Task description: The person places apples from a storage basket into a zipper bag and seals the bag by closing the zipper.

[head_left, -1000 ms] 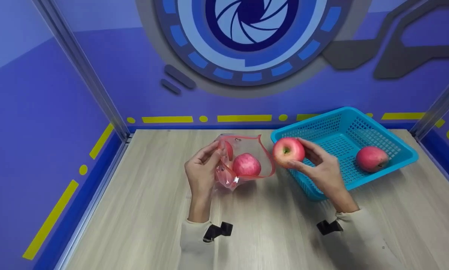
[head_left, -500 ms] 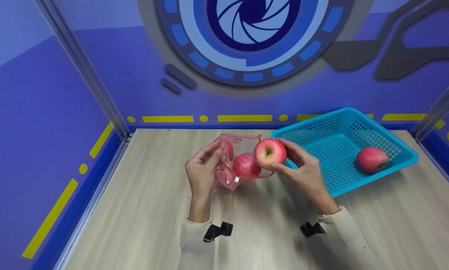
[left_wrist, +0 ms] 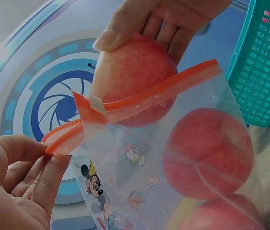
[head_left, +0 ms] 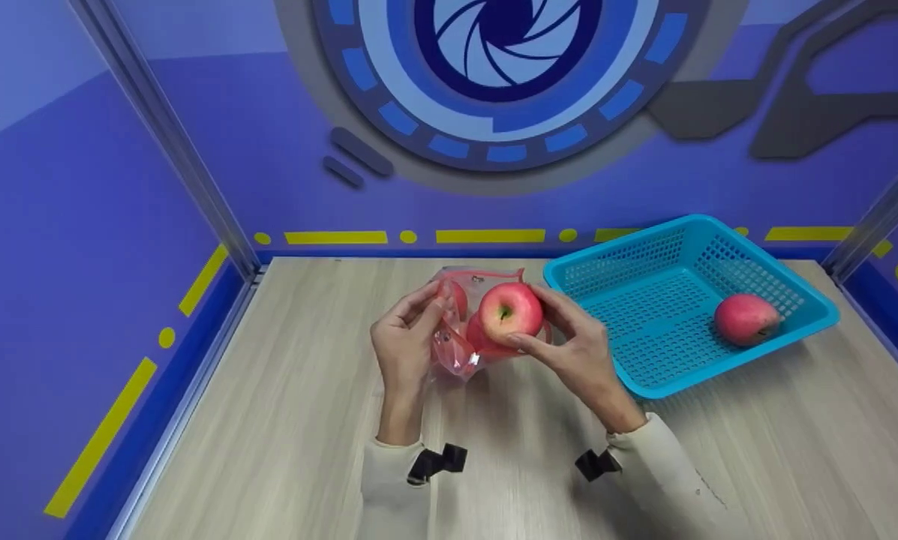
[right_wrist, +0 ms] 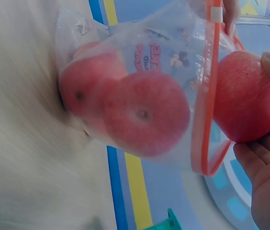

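Observation:
A clear zip bag (left_wrist: pixel 125 177) with an orange-red zip edge and cartoon prints stands on the table, its mouth spread apart. Several red apples lie inside it, one apple (right_wrist: pixel 147 115) near the top in the right wrist view. My left hand (head_left: pixel 403 345) pinches the bag's rim at the left corner between thumb and fingers. Thumb and fingers of my right hand (head_left: pixel 580 345) grip another apple (head_left: pixel 510 311). In the left wrist view this gripped apple (left_wrist: pixel 135 76) sits at the bag's mouth, its lower part behind the near zip edge.
A turquoise perforated basket (head_left: pixel 659 386) stands to the right of the bag, with one apple (head_left: pixel 746 319) at its right end. Behind the wooden table (head_left: pixel 283 450) rises a blue printed wall (head_left: pixel 343 210). Another panel borders the left side.
My right hand has carried its apple leftward from beside the basket's edge to over the bag's mouth. The left hand and the bag have stayed in place.

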{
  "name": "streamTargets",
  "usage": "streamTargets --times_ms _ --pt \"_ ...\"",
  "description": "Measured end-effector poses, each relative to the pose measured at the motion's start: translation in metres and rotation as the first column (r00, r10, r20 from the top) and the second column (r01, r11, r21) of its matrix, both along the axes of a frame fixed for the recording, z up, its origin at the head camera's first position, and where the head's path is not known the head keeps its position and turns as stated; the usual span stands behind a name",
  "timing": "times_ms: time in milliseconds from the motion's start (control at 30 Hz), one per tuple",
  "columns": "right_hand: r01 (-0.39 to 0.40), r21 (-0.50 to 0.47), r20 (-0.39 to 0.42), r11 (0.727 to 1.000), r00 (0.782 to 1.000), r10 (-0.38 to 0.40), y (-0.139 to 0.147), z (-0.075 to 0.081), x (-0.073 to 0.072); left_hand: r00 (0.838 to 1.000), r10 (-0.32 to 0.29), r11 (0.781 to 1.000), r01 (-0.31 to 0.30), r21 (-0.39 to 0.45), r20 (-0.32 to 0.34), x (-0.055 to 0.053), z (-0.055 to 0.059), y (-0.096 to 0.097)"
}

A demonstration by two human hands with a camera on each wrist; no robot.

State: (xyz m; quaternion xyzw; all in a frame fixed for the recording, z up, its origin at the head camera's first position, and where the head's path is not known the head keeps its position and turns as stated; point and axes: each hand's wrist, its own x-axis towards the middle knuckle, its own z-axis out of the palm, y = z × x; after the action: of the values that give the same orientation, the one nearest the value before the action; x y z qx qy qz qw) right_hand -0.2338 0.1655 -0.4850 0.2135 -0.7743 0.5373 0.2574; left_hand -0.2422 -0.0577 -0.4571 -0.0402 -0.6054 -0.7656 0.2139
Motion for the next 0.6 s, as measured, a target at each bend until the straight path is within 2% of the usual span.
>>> streamTargets --times_ms 367,600 --pt "-0.041 -0.064 0.010 0.997 0.999 0.042 -0.017 -0.005 -0.006 1.000 0.009 1.000 -0.009 0.006 0.009 -0.002 0.000 0.000" --pt "-0.008 0.023 0.018 1.000 1.000 0.008 -0.026 -0.008 -0.007 1.000 0.006 1.000 -0.006 0.012 -0.002 0.000 0.001 0.000"
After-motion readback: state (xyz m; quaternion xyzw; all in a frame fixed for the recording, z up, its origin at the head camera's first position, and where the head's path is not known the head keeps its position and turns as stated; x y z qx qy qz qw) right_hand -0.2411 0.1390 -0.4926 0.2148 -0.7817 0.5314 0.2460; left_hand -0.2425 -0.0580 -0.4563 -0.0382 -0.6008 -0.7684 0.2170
